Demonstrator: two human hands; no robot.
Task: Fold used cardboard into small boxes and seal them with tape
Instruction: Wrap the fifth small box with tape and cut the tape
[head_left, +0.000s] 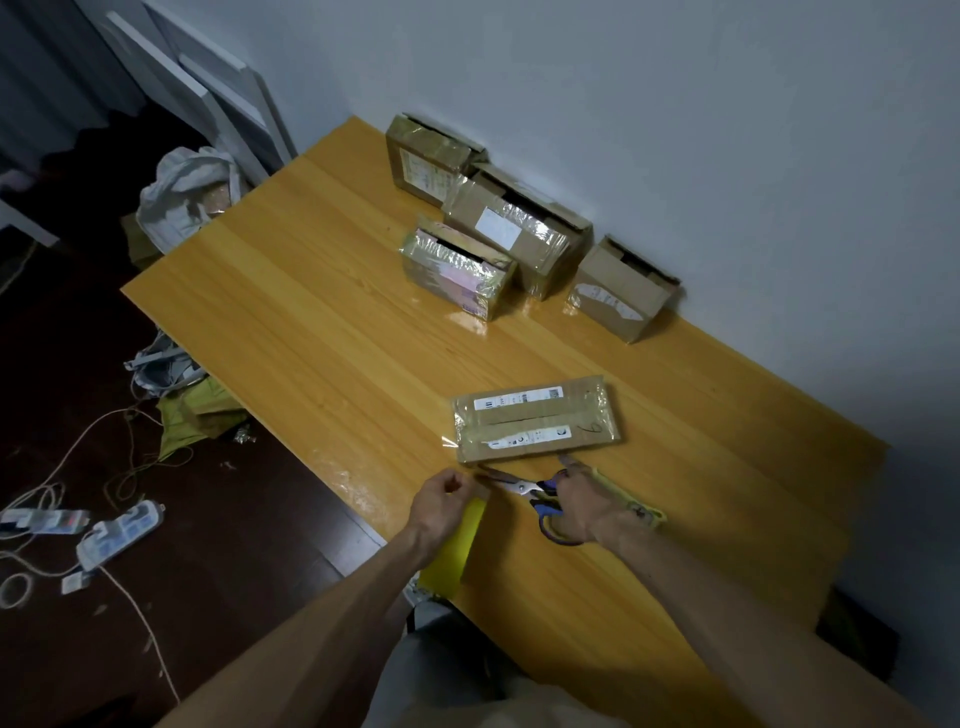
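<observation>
Left hand (441, 503): knuckles up, fingers curled, pinching a tape strip (481, 491).
Right hand (584, 506): gripping the scissors (521, 487) by the handles, one finger stretched forward.

Forearms (332, 613): bare, behind left hand (441, 501) and right hand (582, 506).
Right wrist: yellow strap (631, 501) with a small dark mark.
Lap, below both hands: pale grey garment (452, 675).
</observation>
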